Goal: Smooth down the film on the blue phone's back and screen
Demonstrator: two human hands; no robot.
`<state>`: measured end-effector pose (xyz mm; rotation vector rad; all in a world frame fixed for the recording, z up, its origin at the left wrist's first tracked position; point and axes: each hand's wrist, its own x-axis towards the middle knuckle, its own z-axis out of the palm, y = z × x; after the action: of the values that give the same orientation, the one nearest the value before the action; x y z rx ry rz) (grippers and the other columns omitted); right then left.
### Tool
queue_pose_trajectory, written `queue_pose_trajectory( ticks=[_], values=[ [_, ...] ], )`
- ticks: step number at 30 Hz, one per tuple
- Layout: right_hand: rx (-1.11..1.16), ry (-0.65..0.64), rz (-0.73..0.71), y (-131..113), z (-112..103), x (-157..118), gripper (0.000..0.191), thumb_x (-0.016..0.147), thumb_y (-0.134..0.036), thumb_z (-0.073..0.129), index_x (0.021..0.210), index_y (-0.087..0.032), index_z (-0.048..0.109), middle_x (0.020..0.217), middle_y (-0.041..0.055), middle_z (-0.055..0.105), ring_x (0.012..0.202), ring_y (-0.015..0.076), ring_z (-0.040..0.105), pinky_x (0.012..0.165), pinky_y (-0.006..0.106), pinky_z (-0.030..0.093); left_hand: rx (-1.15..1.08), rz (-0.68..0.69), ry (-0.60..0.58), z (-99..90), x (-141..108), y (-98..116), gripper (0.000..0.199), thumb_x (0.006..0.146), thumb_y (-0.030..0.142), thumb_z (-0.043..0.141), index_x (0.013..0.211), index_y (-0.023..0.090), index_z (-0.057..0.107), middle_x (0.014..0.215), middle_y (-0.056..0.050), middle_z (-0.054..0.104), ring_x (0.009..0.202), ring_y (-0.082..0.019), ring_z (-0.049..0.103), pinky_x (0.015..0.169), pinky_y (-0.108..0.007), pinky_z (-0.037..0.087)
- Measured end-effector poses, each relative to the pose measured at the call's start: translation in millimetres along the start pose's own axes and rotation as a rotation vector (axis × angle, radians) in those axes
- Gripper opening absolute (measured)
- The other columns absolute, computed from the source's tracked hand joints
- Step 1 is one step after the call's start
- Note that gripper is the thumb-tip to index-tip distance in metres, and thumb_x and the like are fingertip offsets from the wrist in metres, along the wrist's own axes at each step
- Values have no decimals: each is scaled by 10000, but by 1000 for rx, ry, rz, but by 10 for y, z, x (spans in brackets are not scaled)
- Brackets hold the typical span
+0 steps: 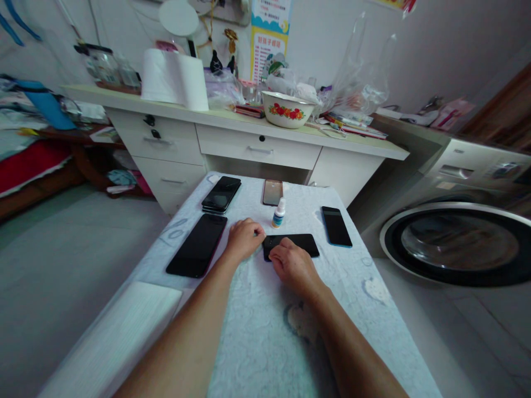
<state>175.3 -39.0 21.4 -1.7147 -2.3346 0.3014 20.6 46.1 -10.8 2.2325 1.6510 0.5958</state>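
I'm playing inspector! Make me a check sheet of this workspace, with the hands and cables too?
Surface: pale patterned cloth.
Things: right hand touches a dark phone; small bottle stands behind it.
Clutter: large phone and phone stack left, blue-edged phone right, phone-sized flat item at back.
Hands: left hand by the dark phone's left end; both hands' grips unclear.
Cables: nothing seen on the cloth.
Surroundings: desk behind, washing machine right.

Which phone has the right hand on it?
The black phone lying crosswise just below the spray bottle; the others lie lengthwise, clear of the right hand.
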Motion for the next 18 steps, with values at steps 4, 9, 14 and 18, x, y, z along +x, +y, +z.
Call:
queue_pose_trajectory(
  ticks=[4, 9, 14, 18],
  values=[
    [-14, 6, 7, 25, -2, -3, 198, 860, -196, 473, 882, -229, 666, 906, 17, 557, 736, 105, 537, 638, 206, 354, -2, 4, 7, -8, 1, 6, 169, 793, 283, 543, 758, 237, 702, 904, -15, 648, 913, -193, 570, 800, -292, 383],
    [-12, 4, 15, 40, -10, -1, 190, 855, -192, 476, 867, -222, 664, 882, 15, 553, 712, 101, 530, 619, 206, 342, -3, 5, 11, -3, 2, 1, 175, 790, 281, 539, 752, 239, 704, 891, -18, 645, 896, -194, 571, 788, -293, 382],
    [7, 8, 6, 12, -16, -3, 189, 861, -189, 474, 860, -215, 661, 887, 16, 551, 720, 102, 525, 625, 203, 340, -9, 16, 20, 12, 7, -7, 173, 789, 287, 539, 750, 237, 700, 890, -21, 643, 899, -197, 570, 791, -298, 381],
    [14, 7, -13, -14, -10, -12, 192, 878, -201, 466, 868, -219, 656, 896, 14, 548, 718, 99, 517, 635, 204, 344, -11, 12, 17, 11, 4, -4, 172, 789, 285, 540, 750, 238, 701, 886, -22, 642, 899, -201, 572, 790, -303, 383]
  ],
)
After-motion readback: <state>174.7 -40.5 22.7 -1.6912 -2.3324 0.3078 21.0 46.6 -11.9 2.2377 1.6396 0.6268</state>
